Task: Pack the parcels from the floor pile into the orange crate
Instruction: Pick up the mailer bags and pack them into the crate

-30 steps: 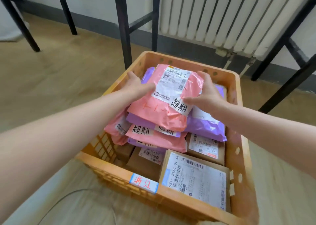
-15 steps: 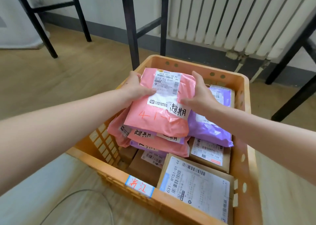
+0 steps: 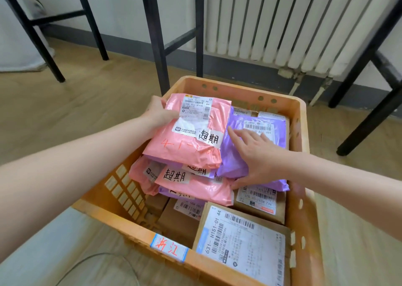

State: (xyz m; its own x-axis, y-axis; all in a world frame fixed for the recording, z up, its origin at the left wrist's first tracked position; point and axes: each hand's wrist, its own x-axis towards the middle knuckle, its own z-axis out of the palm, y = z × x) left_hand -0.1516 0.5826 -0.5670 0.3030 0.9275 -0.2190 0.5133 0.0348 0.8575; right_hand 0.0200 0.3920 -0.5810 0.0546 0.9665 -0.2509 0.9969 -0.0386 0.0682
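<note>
Head view | we see orange crate (image 3: 303,133) on wood-look floor (image 3: 87,103), radiator (image 3: 293,24) behind | left hand (image 3: 158,113) clasps pink parcel (image 3: 191,153) | right hand (image 3: 258,155) spread flat on purple parcel (image 3: 235,164).

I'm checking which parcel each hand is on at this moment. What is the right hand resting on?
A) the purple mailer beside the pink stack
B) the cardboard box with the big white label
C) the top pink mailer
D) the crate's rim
A: the right hand lies flat, fingers spread, on the purple mailer, while the left hand holds the edge of the top pink mailer.
</note>
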